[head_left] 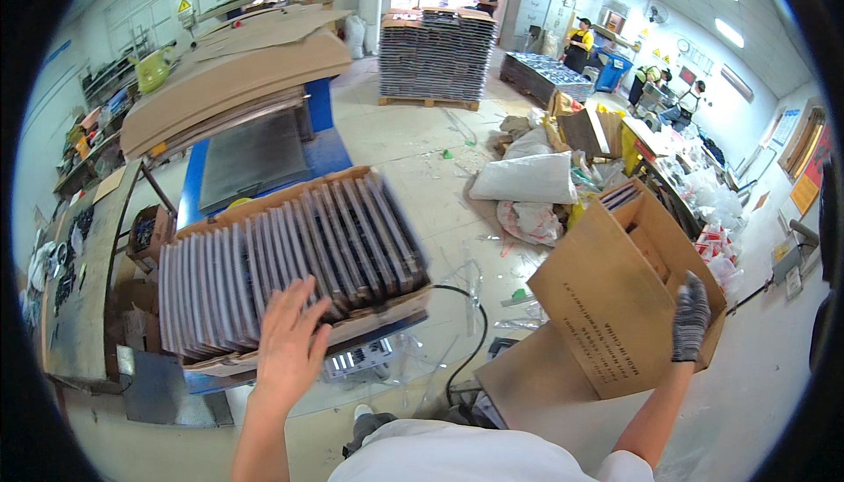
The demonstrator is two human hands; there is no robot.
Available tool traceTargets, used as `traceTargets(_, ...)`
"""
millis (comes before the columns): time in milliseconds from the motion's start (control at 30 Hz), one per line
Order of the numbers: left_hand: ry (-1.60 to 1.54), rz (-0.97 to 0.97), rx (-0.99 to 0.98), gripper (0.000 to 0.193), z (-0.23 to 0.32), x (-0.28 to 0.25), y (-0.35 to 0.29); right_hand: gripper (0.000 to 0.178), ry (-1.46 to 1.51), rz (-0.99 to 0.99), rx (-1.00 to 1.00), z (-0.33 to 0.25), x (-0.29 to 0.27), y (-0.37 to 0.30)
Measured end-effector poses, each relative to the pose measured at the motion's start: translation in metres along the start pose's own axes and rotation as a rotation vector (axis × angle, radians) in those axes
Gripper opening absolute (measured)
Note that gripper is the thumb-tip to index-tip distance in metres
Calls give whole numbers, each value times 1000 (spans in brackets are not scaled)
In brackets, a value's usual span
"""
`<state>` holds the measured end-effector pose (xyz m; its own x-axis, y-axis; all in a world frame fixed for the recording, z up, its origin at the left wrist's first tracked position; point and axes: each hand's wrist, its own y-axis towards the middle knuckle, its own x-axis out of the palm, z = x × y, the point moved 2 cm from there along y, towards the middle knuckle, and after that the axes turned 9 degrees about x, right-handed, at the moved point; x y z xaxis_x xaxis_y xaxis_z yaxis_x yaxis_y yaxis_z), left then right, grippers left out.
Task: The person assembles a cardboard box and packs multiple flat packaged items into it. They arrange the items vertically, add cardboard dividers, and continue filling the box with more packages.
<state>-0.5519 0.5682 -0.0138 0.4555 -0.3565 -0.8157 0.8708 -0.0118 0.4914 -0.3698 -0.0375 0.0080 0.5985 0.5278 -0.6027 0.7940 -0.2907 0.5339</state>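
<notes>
My left hand (294, 337) is bare, its fingers spread. It is at the near edge of an open cardboard carton (215, 363), beside the panels; whether it touches them I cannot tell. Inside, a row of thin, flat, grey-edged panels (272, 258) stands upright, packed closely. My right hand (692, 319) wears a grey striped knit glove. Its fingers lie along the near right edge of a second cardboard box (598, 297), gripping it there. That box is tilted and open at the top, and several flat pieces (621, 197) show at its far end.
Under the tilted box is a brown flat surface (536, 376). White sacks (527, 179) and plastic bags lie beyond it. A black cable (479, 333) and clear scraps lie on the floor. Further back stand a stacked pallet (435, 56), a blue-framed machine (255, 161) and several people.
</notes>
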Motion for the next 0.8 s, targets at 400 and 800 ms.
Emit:
traceTargets(400,433,-12,-152,45,-117,-30,-59,24,254,-531,-375,-296,205,-176)
traceTargets(800,257,-13,-62,49,-98,-50,-21,35,298,-500,-765,-378,296,-166)
